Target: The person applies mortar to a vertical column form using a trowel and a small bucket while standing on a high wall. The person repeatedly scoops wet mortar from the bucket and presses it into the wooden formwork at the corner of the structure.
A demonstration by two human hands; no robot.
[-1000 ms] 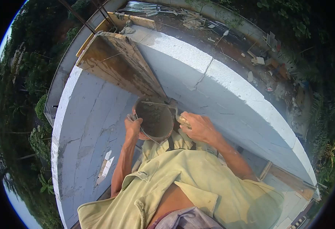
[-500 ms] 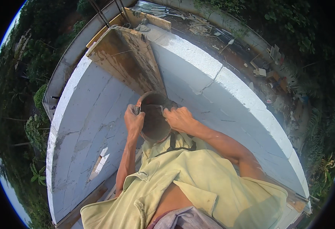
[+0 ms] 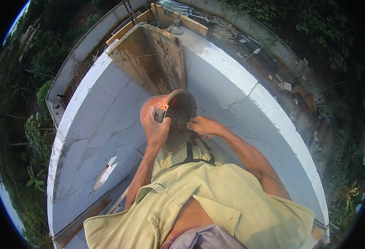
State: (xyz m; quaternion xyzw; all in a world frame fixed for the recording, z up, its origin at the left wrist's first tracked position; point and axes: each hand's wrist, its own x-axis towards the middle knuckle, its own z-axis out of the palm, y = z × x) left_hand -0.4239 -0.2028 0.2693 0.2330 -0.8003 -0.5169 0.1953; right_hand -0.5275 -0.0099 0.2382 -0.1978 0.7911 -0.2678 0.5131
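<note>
My left hand (image 3: pixel 157 128) is closed on the handle fitting at the left rim of an orange bucket (image 3: pixel 149 106), which is tilted toward the right. Grey mortar (image 3: pixel 178 118) shows inside it. My right hand (image 3: pixel 203 126) is closed at the bucket's right, lower part, its fingertips reaching the opening; what they grip is mostly hidden. Just beyond the bucket, a stained wooden board formwork (image 3: pixel 137 50) stands upright in the corner where two pale block walls meet.
The left wall (image 3: pixel 83 137) and right wall (image 3: pixel 265 133) curve round me. Steel bars (image 3: pixel 132 11) rise at the top corner. Below outside lie scattered planks and debris (image 3: pixel 224 31), a boundary wall (image 3: pixel 62 91) and trees (image 3: pixel 315 29). Boards (image 3: pixel 78 216) sit low at the left.
The bucket has tipped over to the right, showing its orange outside, as my left hand rose and moved right. My right hand's trowel, visible earlier, is now mostly hidden.
</note>
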